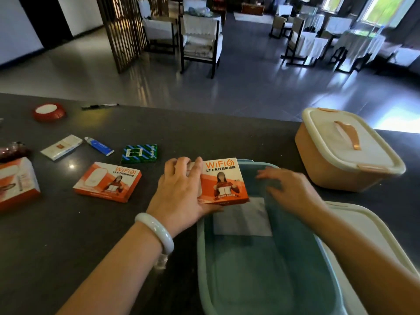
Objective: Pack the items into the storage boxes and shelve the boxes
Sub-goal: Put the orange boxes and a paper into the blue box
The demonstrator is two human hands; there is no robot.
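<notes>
Packing step: left hand (pixel 181 192) pinches WiFi box (pixel 223 181) over the open teal storage box (pixel 202 258), right hand (pixel 293 189) spread above it; next, lower it flat.

Daylight was admitted through bright, overexposed windows (pixel 384 7) at upper right; glare was thrown across the glossy grey tiled floor (pixel 250 87). The right hand (pixel 293 189) was motion-blurred, and edges were bent by wide-angle distortion.

Open teal box (pixel 261 280), orange lidded box (pixel 341 160) near its far-right corner.
</notes>
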